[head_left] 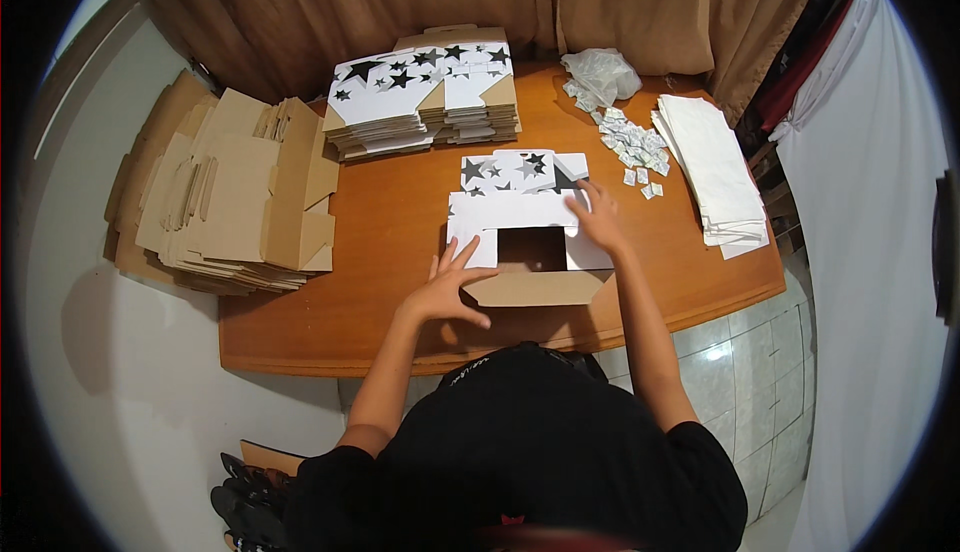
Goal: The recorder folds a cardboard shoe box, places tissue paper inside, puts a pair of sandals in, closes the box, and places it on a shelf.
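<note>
A white cardboard box with black and grey stars (470,204) sits partly folded on the wooden table in front of me. A dark rectangular opening shows in its top, and a plain brown flap (535,290) sticks out toward me. My left hand (448,287) is at the box's near left corner, its fingers spread and the thumb below the brown flap's end. On the far right side, my right hand (597,217) rests with outstretched fingers on the white panels. The box's inside is too dark to make out.
Flat brown cardboard pieces (230,187) lie stacked at the left. Behind the box stands a stack of star-printed flat boxes (425,87). Small white sachets (632,142) lie scattered by a clear plastic bag (603,74), left of folded white sheets (710,167).
</note>
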The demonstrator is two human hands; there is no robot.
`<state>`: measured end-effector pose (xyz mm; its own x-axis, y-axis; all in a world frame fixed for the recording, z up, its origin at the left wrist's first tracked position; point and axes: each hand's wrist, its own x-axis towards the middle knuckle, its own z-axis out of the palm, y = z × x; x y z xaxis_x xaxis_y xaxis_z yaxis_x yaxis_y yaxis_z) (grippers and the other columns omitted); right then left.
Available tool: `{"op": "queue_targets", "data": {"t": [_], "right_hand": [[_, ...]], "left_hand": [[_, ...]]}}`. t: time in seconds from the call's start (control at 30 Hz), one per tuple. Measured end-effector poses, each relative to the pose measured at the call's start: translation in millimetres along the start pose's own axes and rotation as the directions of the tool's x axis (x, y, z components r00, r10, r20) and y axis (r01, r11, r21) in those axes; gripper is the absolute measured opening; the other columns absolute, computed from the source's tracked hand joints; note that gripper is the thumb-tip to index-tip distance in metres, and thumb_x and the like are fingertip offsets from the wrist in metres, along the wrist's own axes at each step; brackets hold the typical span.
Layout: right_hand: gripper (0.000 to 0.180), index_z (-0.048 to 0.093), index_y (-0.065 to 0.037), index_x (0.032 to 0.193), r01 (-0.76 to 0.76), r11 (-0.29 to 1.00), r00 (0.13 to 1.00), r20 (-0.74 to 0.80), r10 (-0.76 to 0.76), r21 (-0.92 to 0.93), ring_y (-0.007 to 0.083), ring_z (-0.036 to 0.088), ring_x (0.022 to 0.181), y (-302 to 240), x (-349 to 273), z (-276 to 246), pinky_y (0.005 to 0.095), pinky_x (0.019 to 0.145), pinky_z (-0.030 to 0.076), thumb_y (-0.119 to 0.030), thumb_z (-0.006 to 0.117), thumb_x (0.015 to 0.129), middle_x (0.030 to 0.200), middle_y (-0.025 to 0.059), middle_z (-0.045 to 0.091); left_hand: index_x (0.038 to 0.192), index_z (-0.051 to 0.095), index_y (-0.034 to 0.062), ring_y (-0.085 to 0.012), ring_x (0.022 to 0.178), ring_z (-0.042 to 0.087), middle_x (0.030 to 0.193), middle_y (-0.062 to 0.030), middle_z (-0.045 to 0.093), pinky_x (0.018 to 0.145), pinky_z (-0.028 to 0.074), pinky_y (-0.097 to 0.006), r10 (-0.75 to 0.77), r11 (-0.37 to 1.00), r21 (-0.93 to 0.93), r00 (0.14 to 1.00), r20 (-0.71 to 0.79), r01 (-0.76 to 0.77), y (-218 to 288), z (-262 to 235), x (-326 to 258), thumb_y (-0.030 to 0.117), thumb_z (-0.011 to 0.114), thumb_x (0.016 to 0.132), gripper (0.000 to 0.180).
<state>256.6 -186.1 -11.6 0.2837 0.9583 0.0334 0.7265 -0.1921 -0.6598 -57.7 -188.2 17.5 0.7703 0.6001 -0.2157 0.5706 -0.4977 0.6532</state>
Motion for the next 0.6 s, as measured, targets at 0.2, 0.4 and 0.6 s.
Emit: {"op": "queue_targets", "data": {"t": [0.2,0.4,0.6], "right_hand": [[0.046,0.045,-0.003,0.127,0.064,0.775,0.995,0.016,-0.095,0.629,0.0277,0.037,0.124,33.3,3.9,-4.6,0.0360,0.103,0.027,-0.034,0.042,0.093,0.132,0.0165,0.041],[0.055,0.044,-0.004,0.127,0.236,0.903,0.971,-0.125,-0.204,0.359,0.0336,0.036,0.122,17.7,-11.9,5.7,0.0393,0.103,0.028,-0.027,0.062,0.080,0.131,0.0199,0.039],[0.069,0.042,-0.004,0.128,0.146,0.989,0.983,-0.104,-0.149,-0.035,0.0377,0.036,0.122,-9.6,-22.1,6.9,0.0433,0.101,0.032,-0.022,0.073,0.068,0.133,0.0216,0.035]], "left_hand": [[0.115,0.058,0.0140,-0.0408,0.131,0.016,0.140,-0.0201,0.028,0.105,0.021,-0.050,-0.117,0.982,-0.183,0.888,-0.445,0.037,-22.2,21.4,33.5,0.042,0.072,0.069,0.056],[0.125,0.042,0.0086,-0.0418,0.123,0.030,0.134,-0.0237,0.029,0.100,0.029,-0.050,-0.335,0.940,-0.292,0.628,-0.702,0.175,-13.6,29.3,67.0,0.037,0.066,0.077,0.061],[0.128,0.036,0.0135,-0.0419,0.120,0.034,0.136,-0.0194,0.026,0.094,0.032,-0.054,-0.500,0.848,-0.226,0.580,-0.643,0.480,5.4,29.5,75.7,0.029,0.069,0.073,0.066]]}}
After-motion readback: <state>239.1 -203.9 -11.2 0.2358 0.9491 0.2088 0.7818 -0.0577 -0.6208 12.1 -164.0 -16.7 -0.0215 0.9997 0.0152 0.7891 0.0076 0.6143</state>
